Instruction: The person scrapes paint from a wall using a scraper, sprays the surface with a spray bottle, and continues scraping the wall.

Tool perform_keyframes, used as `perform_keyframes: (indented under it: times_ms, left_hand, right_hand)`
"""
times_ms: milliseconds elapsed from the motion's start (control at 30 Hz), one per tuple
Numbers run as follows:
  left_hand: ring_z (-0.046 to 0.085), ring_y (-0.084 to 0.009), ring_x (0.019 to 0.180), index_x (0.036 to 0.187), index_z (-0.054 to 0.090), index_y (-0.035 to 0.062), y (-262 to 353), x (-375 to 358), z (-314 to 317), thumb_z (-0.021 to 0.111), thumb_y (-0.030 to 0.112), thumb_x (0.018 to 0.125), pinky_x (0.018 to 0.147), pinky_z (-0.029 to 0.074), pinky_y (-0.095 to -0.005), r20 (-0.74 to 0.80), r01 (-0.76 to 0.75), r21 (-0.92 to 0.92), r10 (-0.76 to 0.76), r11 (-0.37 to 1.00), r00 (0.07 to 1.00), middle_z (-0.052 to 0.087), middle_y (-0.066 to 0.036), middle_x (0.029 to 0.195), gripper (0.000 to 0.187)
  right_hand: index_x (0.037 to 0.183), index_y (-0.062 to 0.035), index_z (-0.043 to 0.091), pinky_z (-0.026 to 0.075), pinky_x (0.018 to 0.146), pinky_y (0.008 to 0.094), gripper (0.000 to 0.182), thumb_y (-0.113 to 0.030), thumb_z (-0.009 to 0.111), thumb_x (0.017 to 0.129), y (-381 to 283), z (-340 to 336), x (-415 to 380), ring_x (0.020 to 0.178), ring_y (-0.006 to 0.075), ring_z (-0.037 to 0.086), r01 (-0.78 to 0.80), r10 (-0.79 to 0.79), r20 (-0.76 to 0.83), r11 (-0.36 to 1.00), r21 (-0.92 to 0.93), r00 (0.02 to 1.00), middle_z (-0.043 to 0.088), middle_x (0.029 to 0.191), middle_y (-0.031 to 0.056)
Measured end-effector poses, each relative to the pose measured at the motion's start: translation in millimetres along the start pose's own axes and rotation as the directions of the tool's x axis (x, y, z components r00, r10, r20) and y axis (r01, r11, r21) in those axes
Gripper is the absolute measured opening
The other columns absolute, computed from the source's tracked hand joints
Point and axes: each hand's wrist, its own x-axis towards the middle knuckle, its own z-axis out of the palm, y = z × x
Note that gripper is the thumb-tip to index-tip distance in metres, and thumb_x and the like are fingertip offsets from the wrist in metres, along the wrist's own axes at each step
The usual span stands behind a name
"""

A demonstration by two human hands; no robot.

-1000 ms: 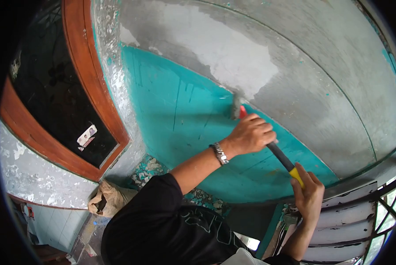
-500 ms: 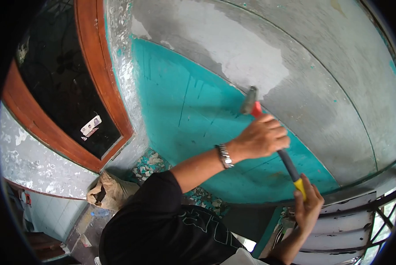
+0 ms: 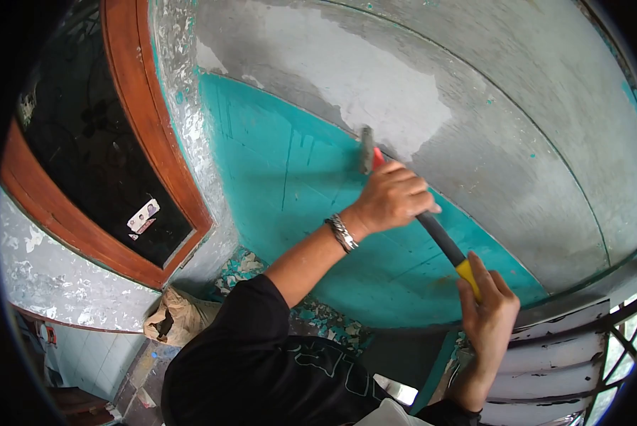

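A long-handled tool has a grey metal head (image 3: pixel 366 150), a red neck and a black and yellow handle (image 3: pixel 443 240). Its head is at the upper border of the turquoise wall area (image 3: pixel 261 149), beside the bare grey plaster; whether it touches is unclear. Around the handle just below the red neck, my left hand (image 3: pixel 393 199) is closed, with a metal bracelet on its wrist. My right hand (image 3: pixel 490 309) grips the yellow end of the handle, lower right.
A brown wooden frame (image 3: pixel 144 113) with dark glass and a sticker stands at the left. Below it is a crumpled brown sack (image 3: pixel 180 318). Paint chips (image 3: pixel 332 323) lie along the wall's foot. White slats (image 3: pixel 553 366) and dark metal bars are at lower right.
The tool's head and my left hand have shifted left and slightly up in the view. My right hand has moved slightly left, still holding the handle's end. The view has also shifted a little.
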Motion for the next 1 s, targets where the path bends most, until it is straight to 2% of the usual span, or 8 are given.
perform_keyframes:
  times_ms: [267,333,433,500,567,700,733,1000]
  left_hand:
    - [0.056,-0.0227,0.071,0.073,0.059,0.0117,-84.0,-77.9,-77.3,0.074,0.021,0.077,0.073,0.041,-0.0374,0.081,0.190,0.268,-0.218,0.945,0.973,0.055,-0.002,0.071,0.018]
    - [0.057,-0.0238,0.074,0.076,0.060,0.0100,-79.2,-87.9,-91.8,0.074,0.021,0.077,0.075,0.041,-0.0381,0.262,0.179,0.293,-0.259,0.939,0.930,0.057,-0.003,0.077,0.018]
    - [0.057,-0.0216,0.076,0.075,0.058,0.0106,-35.3,-77.6,-82.6,0.071,0.019,0.079,0.078,0.041,-0.0374,0.192,0.186,0.202,-0.226,0.961,0.955,0.055,-0.002,0.076,0.017]
    - [0.057,-0.0196,0.074,0.073,0.057,0.0111,1.3,-59.3,-68.5,0.071,0.020,0.079,0.076,0.041,-0.0357,0.046,0.221,0.177,-0.233,0.959,0.972,0.054,-0.001,0.073,0.018]
    - [0.057,-0.0171,0.070,0.072,0.058,0.0120,28.0,-45.8,-51.5,0.074,0.025,0.076,0.070,0.042,-0.0331,0.078,0.200,0.081,-0.207,0.976,0.975,0.057,0.001,0.072,0.022]
    - [0.054,-0.0149,0.064,0.066,0.053,0.0129,49.2,-15.5,-11.6,0.071,0.031,0.078,0.066,0.041,-0.0307,0.086,0.081,-0.011,-0.080,0.997,0.993,0.051,0.002,0.064,0.028]
    - [0.053,-0.0147,0.063,0.065,0.052,0.0131,50.8,-8.9,-4.8,0.070,0.032,0.080,0.065,0.041,-0.0304,0.101,0.042,-0.034,-0.038,0.999,0.994,0.049,0.002,0.063,0.030]
    - [0.052,-0.0123,0.060,0.063,0.050,0.0143,47.5,-7.4,19.1,0.070,0.034,0.080,0.062,0.039,-0.0293,0.106,0.027,-0.086,-0.018,0.996,0.994,0.045,0.003,0.058,0.033]
  right_hand:
    - [0.114,-0.0103,0.065,0.051,0.051,0.0402,0.035,-0.023,0.071,0.082,-46.6,122.8,45.6,0.057,0.0293,0.062,0.203,-0.200,-0.034,0.973,0.109,0.979,0.063,0.076,0.0091]
    - [0.112,-0.0088,0.065,0.051,0.054,0.0410,0.034,-0.021,0.071,0.082,-53.6,135.7,39.0,0.061,0.0311,0.063,0.179,-0.189,0.035,0.964,0.198,0.981,0.065,0.080,0.0104]
    - [0.110,-0.0057,0.065,0.051,0.058,0.0384,0.031,-0.018,0.072,0.082,-29.3,107.7,16.6,0.066,0.0317,0.065,0.149,-0.167,0.015,0.916,0.373,0.986,0.067,0.083,0.0138]
    - [0.108,-0.0027,0.066,0.050,0.060,0.0351,0.029,-0.015,0.071,0.082,-14.4,67.3,-2.1,0.067,0.0315,0.065,0.004,-0.061,0.111,0.889,0.458,0.992,0.067,0.083,0.0166]
    - [0.108,-0.0011,0.067,0.049,0.060,0.0331,0.029,-0.015,0.071,0.083,-3.9,27.8,-21.0,0.065,0.0277,0.064,-0.074,0.021,0.148,0.929,0.363,0.989,0.065,0.079,0.0170]
    - [0.109,0.0021,0.066,0.048,0.060,0.0328,0.030,-0.014,0.070,0.084,-2.7,-13.4,-42.2,0.064,0.0244,0.062,-0.133,0.123,0.053,0.951,0.281,0.991,0.065,0.079,0.0173]
    - [0.109,0.0032,0.066,0.048,0.060,0.0328,0.031,-0.013,0.070,0.084,-2.7,-16.8,-43.9,0.064,0.0237,0.062,-0.127,0.134,-0.010,0.958,0.256,0.991,0.065,0.080,0.0177]
    - [0.111,0.0047,0.066,0.047,0.058,0.0315,0.031,-0.010,0.068,0.083,0.9,-16.6,-43.2,0.064,0.0229,0.060,-0.210,0.210,0.013,0.970,0.124,0.978,0.064,0.079,0.0172]
